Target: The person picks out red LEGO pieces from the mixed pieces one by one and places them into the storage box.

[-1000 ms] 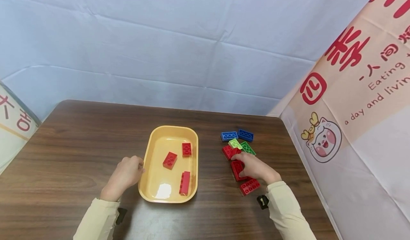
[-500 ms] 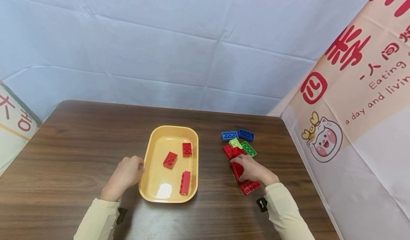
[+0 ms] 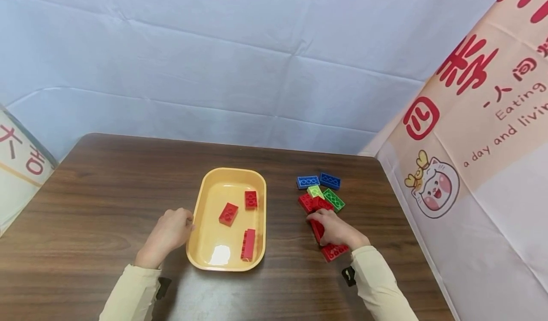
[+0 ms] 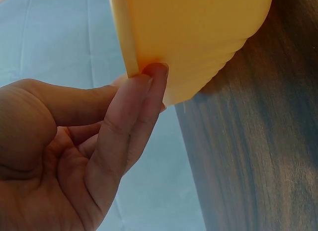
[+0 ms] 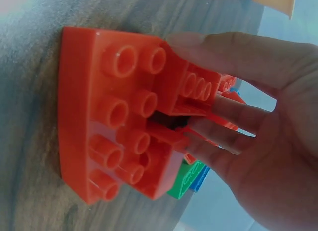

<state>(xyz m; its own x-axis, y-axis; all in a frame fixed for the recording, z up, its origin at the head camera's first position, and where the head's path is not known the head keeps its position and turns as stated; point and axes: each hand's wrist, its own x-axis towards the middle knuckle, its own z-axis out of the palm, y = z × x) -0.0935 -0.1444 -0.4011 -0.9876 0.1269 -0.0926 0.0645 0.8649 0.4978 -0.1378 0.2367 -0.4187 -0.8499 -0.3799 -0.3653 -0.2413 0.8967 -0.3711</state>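
Observation:
My left hand (image 3: 169, 233) pinches the left rim of a yellow tray (image 3: 197, 259); the left wrist view shows thumb and fingertips on its edge (image 4: 126, 47). On the right, my right hand (image 3: 338, 228) bends over a cluster of building bricks. Its thumb and fingers are around a red building brick (image 3: 317, 229), whose hollow underside (image 5: 194, 87) faces the right wrist camera. The thumb touches one end and the fingers reach behind it. Close by lies a red studded brick (image 5: 77, 116), partly hidden by the wrist in the head view.
Inside the tray lie a red brick (image 3: 229, 214), a smaller one (image 3: 250, 199) and a long one on its side (image 3: 248, 245). Beyond my right hand are blue bricks (image 3: 308, 182), a lime brick (image 3: 315, 191) and a green brick (image 3: 333, 200). Fabric walls border the table (image 3: 128, 169).
My right hand has shifted slightly toward me and lower over the red brick, with its fingers settling around it. The left hand and tray stay in place.

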